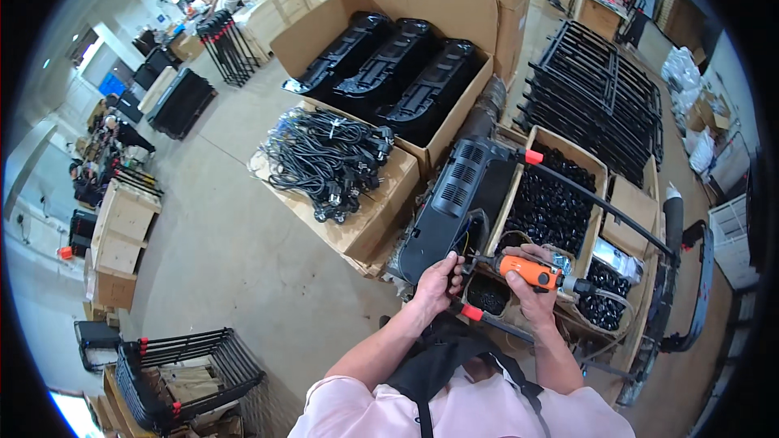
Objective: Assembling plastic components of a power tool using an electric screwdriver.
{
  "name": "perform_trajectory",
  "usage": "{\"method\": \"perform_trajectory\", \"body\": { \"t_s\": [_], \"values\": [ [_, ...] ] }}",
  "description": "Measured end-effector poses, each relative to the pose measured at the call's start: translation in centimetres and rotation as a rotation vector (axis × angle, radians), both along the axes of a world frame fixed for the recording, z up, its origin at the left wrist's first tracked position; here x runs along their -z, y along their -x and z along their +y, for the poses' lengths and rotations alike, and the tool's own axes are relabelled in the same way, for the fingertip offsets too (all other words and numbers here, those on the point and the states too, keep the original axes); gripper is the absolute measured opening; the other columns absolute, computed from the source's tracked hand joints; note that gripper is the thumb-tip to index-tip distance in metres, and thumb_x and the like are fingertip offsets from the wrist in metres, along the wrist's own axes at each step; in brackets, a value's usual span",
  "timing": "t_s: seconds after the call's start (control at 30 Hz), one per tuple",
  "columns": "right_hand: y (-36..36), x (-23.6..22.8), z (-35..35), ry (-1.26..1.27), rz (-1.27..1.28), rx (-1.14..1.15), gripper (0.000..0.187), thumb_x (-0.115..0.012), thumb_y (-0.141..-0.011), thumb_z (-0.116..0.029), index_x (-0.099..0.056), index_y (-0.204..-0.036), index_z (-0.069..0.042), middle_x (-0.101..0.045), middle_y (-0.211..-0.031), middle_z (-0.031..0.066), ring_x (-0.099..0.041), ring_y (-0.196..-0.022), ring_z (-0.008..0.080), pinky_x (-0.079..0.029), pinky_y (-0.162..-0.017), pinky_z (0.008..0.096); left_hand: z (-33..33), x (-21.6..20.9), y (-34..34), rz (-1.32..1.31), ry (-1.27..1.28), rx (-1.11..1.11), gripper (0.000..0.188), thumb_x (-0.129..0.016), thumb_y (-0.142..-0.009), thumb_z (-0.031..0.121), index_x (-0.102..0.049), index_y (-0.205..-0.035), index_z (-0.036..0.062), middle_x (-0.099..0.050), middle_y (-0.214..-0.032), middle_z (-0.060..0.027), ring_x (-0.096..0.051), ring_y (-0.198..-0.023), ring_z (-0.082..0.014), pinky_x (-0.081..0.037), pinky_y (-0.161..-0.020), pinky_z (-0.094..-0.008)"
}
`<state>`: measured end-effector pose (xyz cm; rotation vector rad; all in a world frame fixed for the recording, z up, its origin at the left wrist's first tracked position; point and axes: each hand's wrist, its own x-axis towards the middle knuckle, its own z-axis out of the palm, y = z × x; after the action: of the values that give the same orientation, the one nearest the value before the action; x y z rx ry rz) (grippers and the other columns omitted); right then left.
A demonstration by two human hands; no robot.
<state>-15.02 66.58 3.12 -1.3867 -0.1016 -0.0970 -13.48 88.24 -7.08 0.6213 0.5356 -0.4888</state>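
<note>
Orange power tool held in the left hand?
No, the right hand grips the orange power tool, while the left hand is near its tip.

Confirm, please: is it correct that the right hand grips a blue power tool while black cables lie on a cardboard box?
The colour is wrong: the head view shows the right hand gripping an orange power tool; black cables do lie on a cardboard box.
</note>
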Motion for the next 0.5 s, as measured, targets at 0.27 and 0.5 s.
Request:
{"method": "perform_trajectory", "body": {
  "t_s": [0.27,0.5],
  "values": [
    [-1.3,0.1,4.2,0.092,0.059,0.041,0.056,-0.079,-0.087,-0.005,-0.051,-0.136,0.000,-0.070,-0.126,0.0190,-0.067,-0.120,0.0252,-0.053,-0.108,0.0409,2.2,-1.1,-3.5,0.057,0.330,0.046,0.023,-0.056,-0.111,0.027,-0.064,-0.116,0.0054,-0.058,-0.086,0.0012,-0.051,-0.069,-0.0094,-0.038,-0.054,-0.0219],
    [-4.8,-1.0,8.3,0.200,0.054,0.046,0.054,-0.078,-0.088,-0.002,-0.050,-0.134,-0.001,-0.069,-0.128,0.0201,-0.067,-0.121,0.0264,-0.052,-0.109,0.0413,5.9,0.0,-6.9,0.083,0.396,0.082,0.025,-0.059,-0.110,0.028,-0.065,-0.118,0.0055,-0.059,-0.087,0.0007,-0.053,-0.071,-0.0093,-0.040,-0.054,-0.0217]
  ]
}}
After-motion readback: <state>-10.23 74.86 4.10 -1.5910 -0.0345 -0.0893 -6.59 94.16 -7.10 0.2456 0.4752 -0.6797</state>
